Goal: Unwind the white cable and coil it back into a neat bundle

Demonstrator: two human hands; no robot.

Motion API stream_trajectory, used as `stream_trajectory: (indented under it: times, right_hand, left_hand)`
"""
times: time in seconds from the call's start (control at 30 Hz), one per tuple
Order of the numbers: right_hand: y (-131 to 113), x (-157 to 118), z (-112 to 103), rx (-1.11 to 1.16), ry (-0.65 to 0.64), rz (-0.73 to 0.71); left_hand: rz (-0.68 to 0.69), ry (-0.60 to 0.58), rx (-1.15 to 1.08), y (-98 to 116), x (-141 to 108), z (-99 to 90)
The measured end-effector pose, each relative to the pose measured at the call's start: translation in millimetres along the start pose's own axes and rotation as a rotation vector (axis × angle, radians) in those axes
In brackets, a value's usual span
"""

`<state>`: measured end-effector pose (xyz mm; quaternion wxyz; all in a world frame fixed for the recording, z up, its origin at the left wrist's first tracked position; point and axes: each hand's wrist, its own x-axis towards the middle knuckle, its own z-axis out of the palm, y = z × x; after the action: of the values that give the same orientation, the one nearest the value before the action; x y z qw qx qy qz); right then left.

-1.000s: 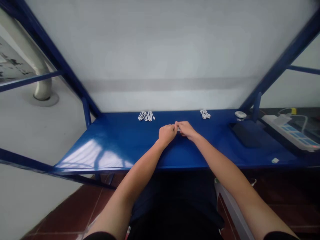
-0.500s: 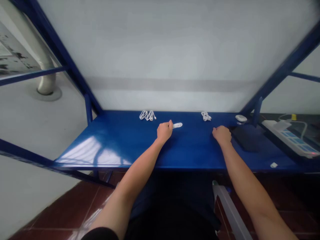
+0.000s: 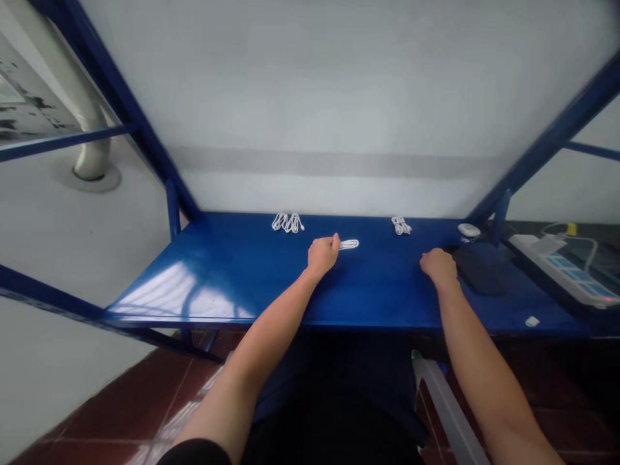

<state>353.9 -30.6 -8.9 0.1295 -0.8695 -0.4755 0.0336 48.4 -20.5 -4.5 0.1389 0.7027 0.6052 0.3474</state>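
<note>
My left hand is closed around one end of a white cable. The cable is folded into a narrow bundle, and its loops stick out to the right of my fist, above the blue table. My right hand is curled closed over the table's right part; whatever its fingers hold, if anything, is hidden. Two coiled white cables lie side by side at the table's back, beyond my left hand. Another bundled white cable rests at the back, farther than my right hand.
Right of my right hand lie a dark flat pad and a round white object. A power strip sits farther right, with a small white piece near the front edge. Blue frame posts flank the table.
My right hand has shifted a little to the right and nearer to me, away from my left hand. The left hand keeps its hold on the folded cable, almost still.
</note>
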Motion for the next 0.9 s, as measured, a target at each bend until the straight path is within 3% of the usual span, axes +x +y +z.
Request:
stream_trajectory:
  times: [0.1, 0.2, 0.33, 0.47, 0.6, 0.7, 0.9]
  right_hand:
    - [-1, 0, 1, -0.003, -0.010, -0.014]
    - [-3, 0, -1, 0.091, 0.071, -0.043]
    - [-2, 4, 0, 0.280, 0.125, -0.075]
    - [-9, 4, 5, 0.564, 0.079, -0.109]
    - [-39, -15, 5, 0.873, -0.131, -0.193]
    - [-73, -37, -1, 0.970, -0.261, -0.324]
    - [-119, -57, -11, 0.896, -0.299, -0.536]
  left_hand:
    - [0.026, -0.006, 0.000, 0, 0, 0.3]
    - [0.039, -0.019, 0.006, 0, -1, 0.2]
    - [0.069, -0.037, 0.017, 1, -1, -0.6]
    - [0.126, -0.053, 0.084, 3, -4, 1.2]
    - [0.263, -0.113, 0.219, 11, -11, 7.3]
    - [0.343, -0.152, 0.278, 15, -15, 10.0]
    - [0.265, -0.104, 0.295, 14, -13, 2.4]
